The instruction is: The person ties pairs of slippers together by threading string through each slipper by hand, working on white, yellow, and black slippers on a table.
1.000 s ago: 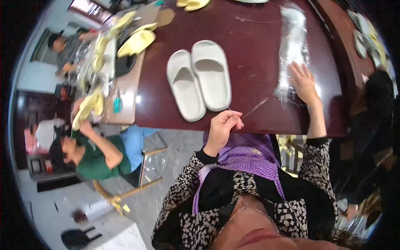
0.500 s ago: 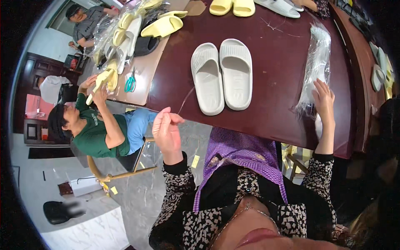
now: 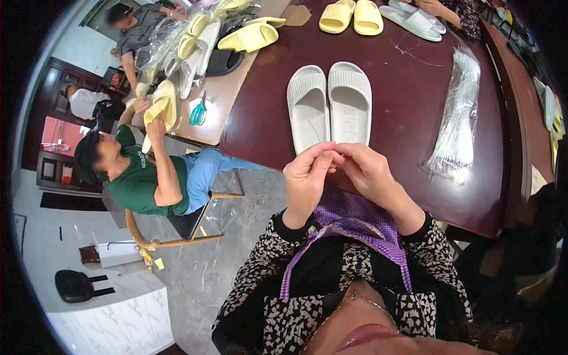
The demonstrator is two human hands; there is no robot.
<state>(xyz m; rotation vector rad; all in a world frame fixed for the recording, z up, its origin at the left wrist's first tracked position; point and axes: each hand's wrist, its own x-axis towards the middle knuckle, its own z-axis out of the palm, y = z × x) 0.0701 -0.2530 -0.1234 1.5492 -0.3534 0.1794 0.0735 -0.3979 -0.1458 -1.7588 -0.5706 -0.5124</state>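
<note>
1. A pair of off-white slide slippers (image 3: 349, 80) stands side by side on the dark red, glossy tabletop (image 3: 402, 106), heels toward the wearer and close to the near edge. They look like moulded foam: matt, thick-soled and round-toed, with fine parallel ribs across each broad strap.
2. The left hand (image 3: 306, 176) is bent into a pinch, thumb against forefinger, in front of the left slipper's heel. Whether anything lies between the tips is too small to tell.
3. The right hand (image 3: 368, 171) curves in from the other side, its fingertips meeting the left hand's. Its thumb is partly hidden, so I cannot tell whether it grips anything. Nor can I tell whether either hand touches the slippers.
4. Well off to the right lies a long bundle of fine, clear plastic strands (image 3: 458, 112), shiny and frayed-looking at the near end.
5. Beyond the slippers sits a yellow ribbed pair (image 3: 368, 19); on the left, teal-handled scissors (image 3: 198, 113) rest on a paler board (image 3: 213, 131).
6. Raised lettering marks the right off-white slipper's footbed; pale lettering shows on a seated co-worker's green shirt (image 3: 139, 186).
</note>
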